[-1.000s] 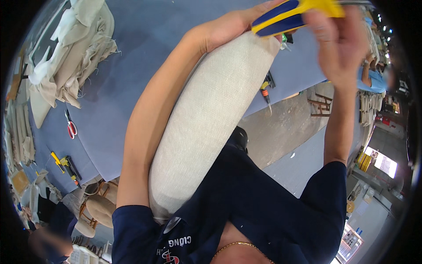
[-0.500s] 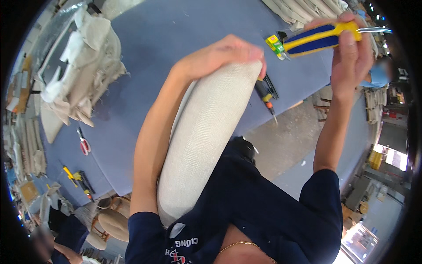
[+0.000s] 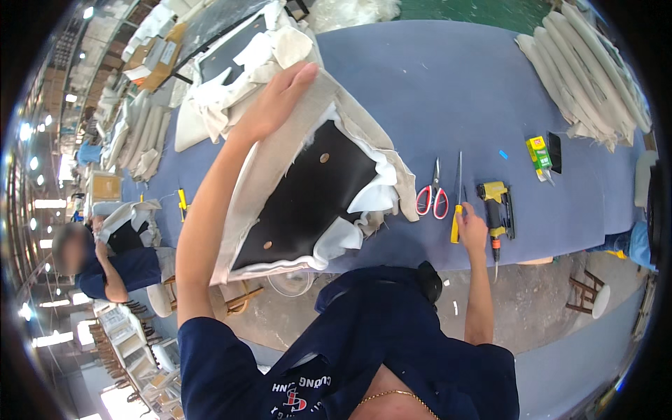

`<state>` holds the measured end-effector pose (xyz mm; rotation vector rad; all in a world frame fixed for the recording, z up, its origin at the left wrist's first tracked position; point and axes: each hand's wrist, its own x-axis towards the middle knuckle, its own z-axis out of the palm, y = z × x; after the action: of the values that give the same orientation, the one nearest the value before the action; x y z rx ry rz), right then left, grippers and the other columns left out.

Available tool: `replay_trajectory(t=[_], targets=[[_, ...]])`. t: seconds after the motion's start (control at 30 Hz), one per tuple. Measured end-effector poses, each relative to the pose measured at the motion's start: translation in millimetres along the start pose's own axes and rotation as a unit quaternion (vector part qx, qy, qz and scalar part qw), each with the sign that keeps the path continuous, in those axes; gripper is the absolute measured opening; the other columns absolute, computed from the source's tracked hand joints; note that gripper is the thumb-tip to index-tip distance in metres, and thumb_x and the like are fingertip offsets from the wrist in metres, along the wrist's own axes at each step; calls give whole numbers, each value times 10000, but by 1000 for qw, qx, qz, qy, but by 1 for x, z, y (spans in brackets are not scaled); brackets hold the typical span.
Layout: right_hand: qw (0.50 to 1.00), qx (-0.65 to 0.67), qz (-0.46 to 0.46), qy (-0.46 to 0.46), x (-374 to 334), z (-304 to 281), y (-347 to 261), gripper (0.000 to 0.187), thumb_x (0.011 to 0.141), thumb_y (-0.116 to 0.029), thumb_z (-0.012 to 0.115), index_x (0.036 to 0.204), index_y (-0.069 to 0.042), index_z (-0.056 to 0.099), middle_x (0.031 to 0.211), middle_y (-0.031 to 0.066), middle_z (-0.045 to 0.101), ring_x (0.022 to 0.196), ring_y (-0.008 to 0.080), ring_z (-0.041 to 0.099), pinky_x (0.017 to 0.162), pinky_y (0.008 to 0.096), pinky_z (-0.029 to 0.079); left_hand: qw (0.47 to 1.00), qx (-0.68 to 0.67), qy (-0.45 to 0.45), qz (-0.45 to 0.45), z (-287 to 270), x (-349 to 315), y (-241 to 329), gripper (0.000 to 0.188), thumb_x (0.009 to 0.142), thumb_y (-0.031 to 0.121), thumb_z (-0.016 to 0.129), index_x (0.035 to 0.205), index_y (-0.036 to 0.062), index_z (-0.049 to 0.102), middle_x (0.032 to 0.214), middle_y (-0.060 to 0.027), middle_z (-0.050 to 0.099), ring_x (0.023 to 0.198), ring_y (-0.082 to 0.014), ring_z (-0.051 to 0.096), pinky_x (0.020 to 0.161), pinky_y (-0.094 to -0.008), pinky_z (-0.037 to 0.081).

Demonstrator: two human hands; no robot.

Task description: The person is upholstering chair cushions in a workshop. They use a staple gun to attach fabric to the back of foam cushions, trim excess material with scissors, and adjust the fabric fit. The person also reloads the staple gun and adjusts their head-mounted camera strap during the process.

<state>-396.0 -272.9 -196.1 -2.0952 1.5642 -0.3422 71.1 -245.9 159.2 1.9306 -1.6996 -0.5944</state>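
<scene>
A beige fabric-covered chair cushion (image 3: pixel 297 120) lies on the blue-grey table in front of me, its black backing (image 3: pixel 301 192) facing up. Loose fabric edges and white wadding (image 3: pixel 376 194) stick out around the backing, which has round metal pieces set in it. My left hand (image 3: pixel 283 98) rests flat on the fabric at the far left edge, fingers stretched out, the forearm along that side. My right hand (image 3: pixel 472 227) has thumb and fingers at the yellow handle of a screwdriver (image 3: pixel 456 227), which lies on the table. Red-handled scissors (image 3: pixel 432 199) lie left of it.
A yellow and black staple gun (image 3: pixel 495 206) lies right of the screwdriver, and a green-yellow box (image 3: pixel 539 155) beyond it. Beige covered pieces (image 3: pixel 588 70) are stacked far right. More fabric (image 3: pixel 245 70) lies behind the cushion. Another person (image 3: pixel 122 269) works at the left.
The cushion, held upright against me with its beige face showing, now lies backing up. My right hand has brought the screwdriver down from the raised right side to the table. My view has shifted.
</scene>
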Motion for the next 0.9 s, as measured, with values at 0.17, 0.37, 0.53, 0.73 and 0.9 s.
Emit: replay_trajectory(t=[0.17,0.37,0.53,0.73,0.9], targets=[[984,-86,50,149,-1,-17,48,706,768,-136,774,1425,-117,516,1303,172,549,1203,392,531,1013,492,462,990,-33,88,-107,-7,-33,-18,807,1087,601,300,1442,-99,488,1477,-238,533,1408,-294,467,1192,-365,304],[981,-144,120,39,36,-9,76,960,730,-106,778,1567,-147,310,1295,216,535,1184,403,559,995,490,492,992,-81,6,-94,1,-23,21,693,1106,537,332,1399,-48,561,1366,-176,622,1267,-263,569,1113,-347,384],[997,-13,-4,-70,73,-53,98,664,733,-146,740,1363,-36,560,1012,224,690,909,456,663,851,473,560,985,-79,-59,-145,32,18,-5,908,1013,732,333,1406,-61,537,1454,-178,543,1350,-277,483,1175,-363,309],[908,401,46,-111,46,-133,-60,255,828,-97,825,1033,-2,705,798,-5,649,621,68,569,595,255,493,973,-98,-116,-171,43,34,48,1012,956,818,315,1484,-33,458,1536,-204,447,1435,-330,406,1199,-420,264],[834,537,-80,-102,26,-137,-184,232,869,-94,831,1051,-11,714,815,-25,661,626,59,566,573,236,452,969,-96,-120,-195,47,40,47,1019,956,822,289,1488,-30,463,1520,-207,473,1438,-330,406,1206,-406,256]])
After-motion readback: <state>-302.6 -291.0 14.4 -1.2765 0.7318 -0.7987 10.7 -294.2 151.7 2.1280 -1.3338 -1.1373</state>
